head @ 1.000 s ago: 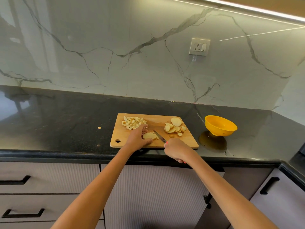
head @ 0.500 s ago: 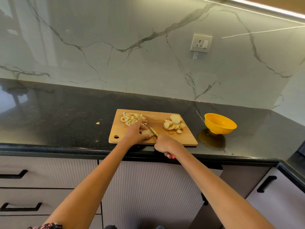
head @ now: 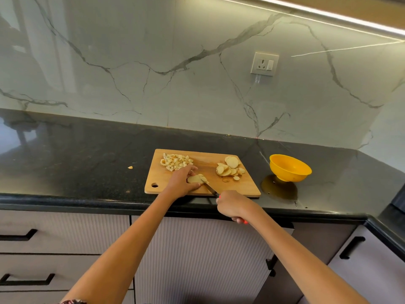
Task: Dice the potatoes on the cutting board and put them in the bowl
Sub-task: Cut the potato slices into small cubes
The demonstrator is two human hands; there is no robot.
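Two hands were seen over the cutting board (head: 245,187) on the black worktop (head: 87,163); a potato slice stack (head: 195,178) was held down by the left hand (head: 183,182), fingers curled over it; the right hand (head: 233,205) had its grip closed round a red-handled knife (head: 210,189), blade at the stack; diced potato (head: 176,162) lay far-left, round slices (head: 230,167) far-right; the yellow bowl (head: 289,167) stood right of the board, apart from it.

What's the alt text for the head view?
Left hand holds a potato slice on a wooden cutting board while right hand cuts it with a knife; diced pile, uncut slices, yellow bowl alongside.
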